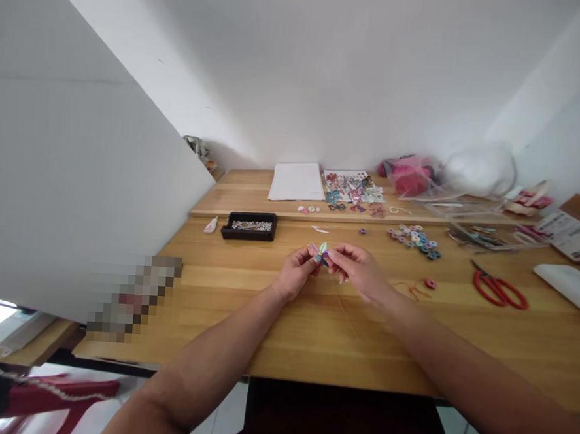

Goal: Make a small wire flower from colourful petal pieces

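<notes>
Between my two hands, just above the wooden table, is a small flower-like ornament point(323, 249) with pale green, purple and dark blue petals. My left hand point(296, 270) pinches it from the left, thumb on its lower petals. From the right, my right hand point(354, 265) grips its edge between thumb and forefinger. A thin thread point(347, 313) trails from beneath the hands onto the table. Behind them lie white thread pieces point(320, 229) and a small purple spool point(362, 232).
A black tray of beads point(249, 226) and a glue bottle point(211, 224) stand at left. To the right are thread spools point(415, 240), a red spool point(430, 284) and red-handled scissors point(499, 287). Paper sheets point(297, 181) and flower ornaments point(355, 187) lie on the raised shelf.
</notes>
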